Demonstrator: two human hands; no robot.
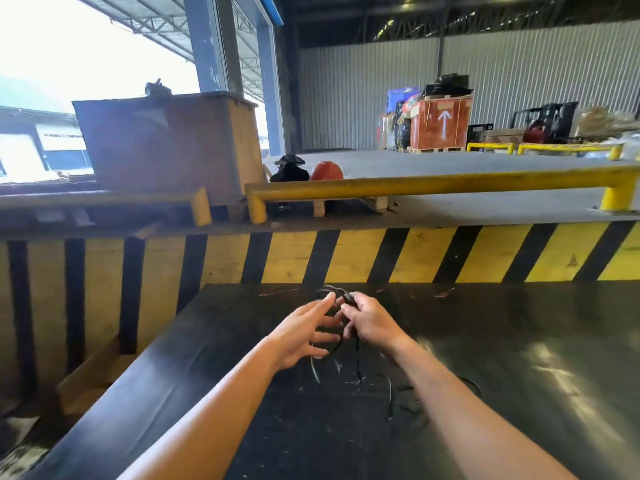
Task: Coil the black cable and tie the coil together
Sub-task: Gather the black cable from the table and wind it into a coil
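A thin black cable [358, 362] is partly looped above a black table [519, 341]. My right hand [370, 320] is closed around the gathered loops at their top. A small loop sticks out beyond its knuckles. My left hand [304, 332] is beside it with fingers spread, touching the loops but gripping nothing. The loose rest of the cable hangs from my right hand and trails in curls over the table between my forearms. It is hard to follow against the dark surface.
The table's far edge meets a yellow-and-black striped wall [415, 254]. Above it runs a yellow guard rail [433, 185] on a raised concrete dock. A large wooden crate [166, 147] stands at the left, and boxed goods [440, 123] are stacked at the back.
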